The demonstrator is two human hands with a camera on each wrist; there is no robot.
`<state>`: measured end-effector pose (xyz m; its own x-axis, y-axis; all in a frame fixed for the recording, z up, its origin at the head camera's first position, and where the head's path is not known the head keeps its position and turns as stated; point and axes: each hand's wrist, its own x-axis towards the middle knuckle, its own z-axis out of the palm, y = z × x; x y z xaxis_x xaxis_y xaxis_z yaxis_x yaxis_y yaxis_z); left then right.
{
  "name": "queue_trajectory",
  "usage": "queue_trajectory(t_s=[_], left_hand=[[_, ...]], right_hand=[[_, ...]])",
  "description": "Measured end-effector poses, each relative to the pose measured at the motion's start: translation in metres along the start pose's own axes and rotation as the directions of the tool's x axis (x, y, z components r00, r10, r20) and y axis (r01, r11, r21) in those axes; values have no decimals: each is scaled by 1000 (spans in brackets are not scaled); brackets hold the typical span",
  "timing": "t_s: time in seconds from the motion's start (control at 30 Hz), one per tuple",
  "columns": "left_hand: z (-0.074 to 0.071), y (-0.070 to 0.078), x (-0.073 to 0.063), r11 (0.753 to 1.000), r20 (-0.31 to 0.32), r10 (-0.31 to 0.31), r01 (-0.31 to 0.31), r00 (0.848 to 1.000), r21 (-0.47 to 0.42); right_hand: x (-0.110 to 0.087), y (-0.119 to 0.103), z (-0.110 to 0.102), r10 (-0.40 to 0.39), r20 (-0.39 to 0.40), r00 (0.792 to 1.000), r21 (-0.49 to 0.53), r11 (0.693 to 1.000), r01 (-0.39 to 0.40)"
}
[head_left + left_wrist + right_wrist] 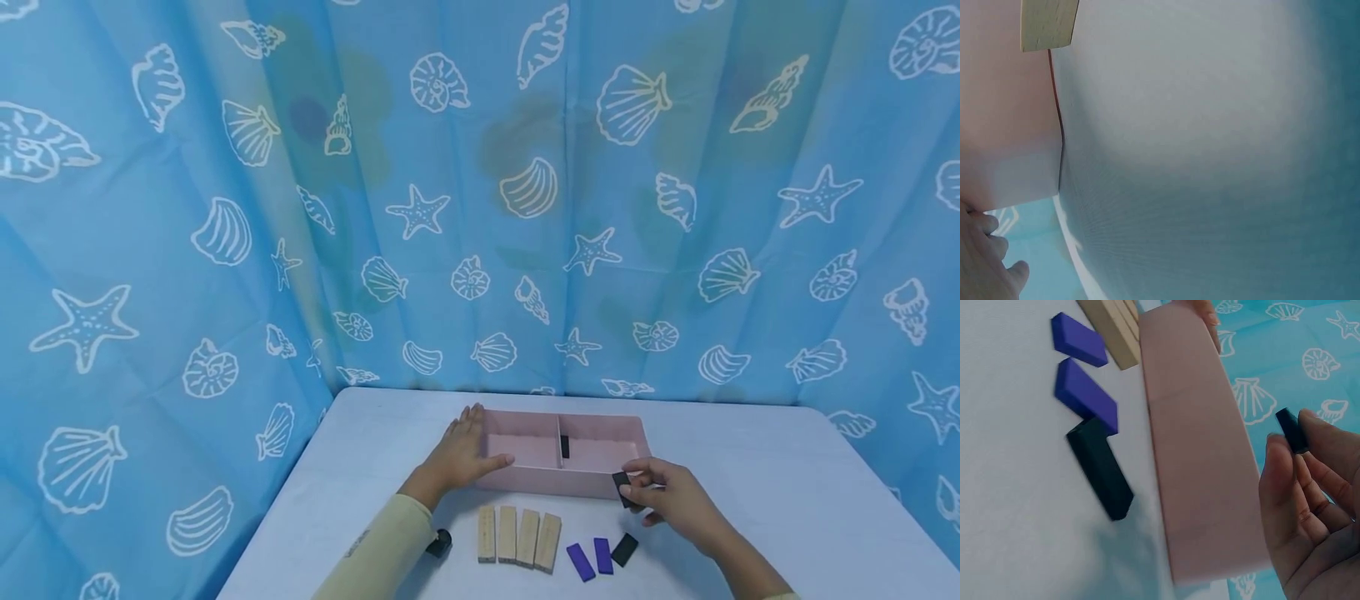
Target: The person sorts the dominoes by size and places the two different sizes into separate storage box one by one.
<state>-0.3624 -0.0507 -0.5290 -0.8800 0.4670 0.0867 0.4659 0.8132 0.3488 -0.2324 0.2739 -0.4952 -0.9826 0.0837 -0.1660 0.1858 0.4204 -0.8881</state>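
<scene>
A pink box (555, 481) with two compartments stands on the table. My left hand (467, 450) rests on its left end, fingers stretched along the end wall and thumb lying over the front rim. At the front right corner, my right hand (667, 496) pinches a small black block (622, 489) between thumb and fingers. The right wrist view shows that block (1293, 431) held by the fingertips, apart from the box's pink wall (1204, 450). Inside the right compartment, another black block (566, 447) leans beside the divider (559, 440).
Several wooden blocks (507, 534) lie in a row before the box. To their right are two purple blocks, one left (581, 562) and one right (603, 556), and a black block (624, 549). A blue shell-patterned curtain (465, 208) hangs behind the white table (750, 467).
</scene>
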Motion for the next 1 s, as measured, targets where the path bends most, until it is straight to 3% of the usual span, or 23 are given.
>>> queue_trajectory(t_s=[0.13, 0.4, 0.53, 0.7, 1.0], left_hand=[[-2, -1, 1, 1000, 3, 1, -1, 1000, 3], [-7, 1, 4, 1000, 4, -7, 7, 1000, 19], [-8, 3, 2, 1000, 22, -15, 15, 1000, -5], [-6, 3, 0, 1000, 26, -14, 14, 1000, -15], [-3, 2, 0, 999, 19, -32, 32, 999, -16]], right_hand=[[7, -9, 2, -38, -6, 999, 22, 999, 38], [27, -27, 1, -110, -10, 994, -58, 992, 109], [38, -30, 1, -131, 5, 991, -49, 990, 132], [52, -30, 4, -133, 17, 991, -16, 991, 133], [75, -33, 14, -97, 30, 995, -107, 989, 100]])
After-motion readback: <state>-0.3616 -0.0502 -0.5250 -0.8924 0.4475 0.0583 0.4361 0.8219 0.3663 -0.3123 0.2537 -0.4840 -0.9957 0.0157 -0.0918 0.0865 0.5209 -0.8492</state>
